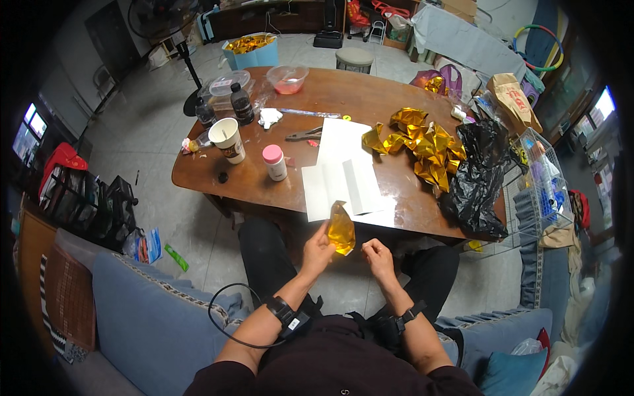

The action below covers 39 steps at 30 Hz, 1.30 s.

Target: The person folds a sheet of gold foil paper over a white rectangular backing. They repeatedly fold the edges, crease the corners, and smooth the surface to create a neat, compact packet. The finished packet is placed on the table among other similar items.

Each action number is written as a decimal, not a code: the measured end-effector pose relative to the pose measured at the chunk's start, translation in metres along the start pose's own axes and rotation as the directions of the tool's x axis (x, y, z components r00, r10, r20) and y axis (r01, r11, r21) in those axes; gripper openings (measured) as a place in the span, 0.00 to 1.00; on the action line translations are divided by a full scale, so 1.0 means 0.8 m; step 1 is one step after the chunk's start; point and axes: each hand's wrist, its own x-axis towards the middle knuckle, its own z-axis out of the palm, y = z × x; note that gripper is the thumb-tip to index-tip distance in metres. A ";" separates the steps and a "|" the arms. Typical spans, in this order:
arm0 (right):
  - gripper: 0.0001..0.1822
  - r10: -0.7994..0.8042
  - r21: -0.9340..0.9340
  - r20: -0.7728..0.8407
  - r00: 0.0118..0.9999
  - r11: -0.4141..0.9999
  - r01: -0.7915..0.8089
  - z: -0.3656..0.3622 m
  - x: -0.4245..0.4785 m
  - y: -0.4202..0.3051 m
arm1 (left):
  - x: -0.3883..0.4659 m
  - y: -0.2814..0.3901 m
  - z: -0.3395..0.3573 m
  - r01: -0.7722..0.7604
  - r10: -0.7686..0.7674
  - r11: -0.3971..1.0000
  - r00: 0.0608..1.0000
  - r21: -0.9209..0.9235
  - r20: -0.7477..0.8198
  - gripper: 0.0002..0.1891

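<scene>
My left hand (pixel 317 251) grips a folded piece of gold foil paper (pixel 341 230) by its left edge, just off the table's front edge. To the right of it, apart from the foil, my right hand (pixel 378 257) has its fingers curled together; whether something small is between the fingertips, I cannot tell. White paper sheets (pixel 317 190) lie on the wooden table beyond my hands. A heap of crumpled and folded gold foil paper (pixel 436 153) rests on the table's right part.
A white bottle with a pink cap (pixel 275 163), a paper cup (pixel 229 143), pliers (pixel 303 135) and dark bottles (pixel 241 105) stand or lie on the table (pixel 247 185). A black plastic bag (pixel 478 183) and a wire basket (pixel 545 173) are at the right.
</scene>
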 end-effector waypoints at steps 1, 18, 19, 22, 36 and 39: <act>0.11 0.034 0.027 0.052 0.998 0.999 -0.035 -0.008 0.001 0.002 | 0.001 0.000 -0.004 0.018 -0.018 0.999 1.000 -0.038 0.003 0.35; 0.08 -0.277 -0.338 0.065 0.959 0.898 0.282 -0.002 0.006 -0.074 | 0.015 0.038 0.000 -0.165 0.173 0.929 0.985 0.330 0.004 0.35; 0.08 -0.279 -0.348 0.071 0.958 0.893 0.286 -0.002 0.005 -0.075 | 0.018 0.038 0.000 -0.172 0.189 0.933 0.982 0.316 -0.023 0.35; 0.09 -0.123 -0.273 0.128 0.984 0.950 0.154 -0.018 0.019 -0.057 | 0.024 0.029 0.001 -0.175 0.196 0.956 0.978 0.238 -0.069 0.35; 0.02 -0.395 -0.047 -0.157 0.905 0.918 0.393 -0.019 0.102 -0.091 | 0.024 -0.007 -0.049 0.049 -0.183 0.945 0.899 -0.325 -0.398 0.25; 0.05 -0.762 -0.423 0.257 0.595 0.464 0.778 0.045 0.098 -0.086 | 0.021 -0.016 -0.052 0.077 -0.259 0.903 0.882 -0.422 -0.393 0.26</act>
